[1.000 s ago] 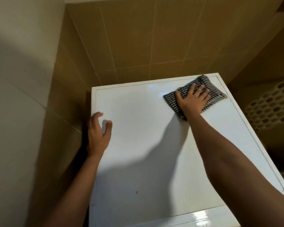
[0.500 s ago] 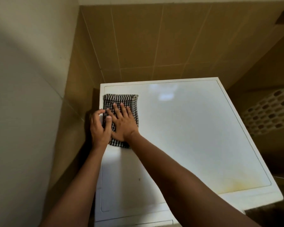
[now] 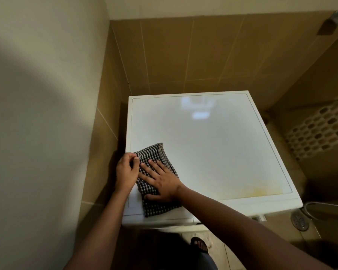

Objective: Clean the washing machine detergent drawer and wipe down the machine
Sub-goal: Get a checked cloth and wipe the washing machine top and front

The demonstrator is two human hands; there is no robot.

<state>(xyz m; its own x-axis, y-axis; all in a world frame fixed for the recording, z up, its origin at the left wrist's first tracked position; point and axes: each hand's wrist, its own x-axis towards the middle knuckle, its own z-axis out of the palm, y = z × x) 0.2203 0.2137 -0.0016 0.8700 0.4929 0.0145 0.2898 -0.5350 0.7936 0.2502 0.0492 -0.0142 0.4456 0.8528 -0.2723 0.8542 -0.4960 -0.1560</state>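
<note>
Now: cloth pressed on the machine's near-left corner

Flat and spread, the right hand [image 3: 161, 183] presses the cloth [image 3: 156, 205] onto the top of the machine [image 3: 213, 145]. Its fingers fan toward the far left and the thumb lies along the near side. The checked cloth lies on the near-left part of the top, its near end reaching the front edge.

The left hand [image 3: 125, 171] sits at the top's left edge, just beside the right, with its fingers curled. Thumb and forefinger meet at the cloth's left corner; whether they pinch it or only touch it I cannot tell.

The machine stands in a corner, with the tiled wall [image 3: 183, 55] behind and close on the left. A yellowish stain [image 3: 260, 190] marks the near-right part of the top.

To the right stands a perforated basket [image 3: 318, 131], its contents hidden. Low right, the curved rim of a vessel [image 3: 308, 208] shows beside a floor drain [image 3: 299, 221], its inside in shadow. A sandalled foot [image 3: 199, 245] shows below the machine's front.
</note>
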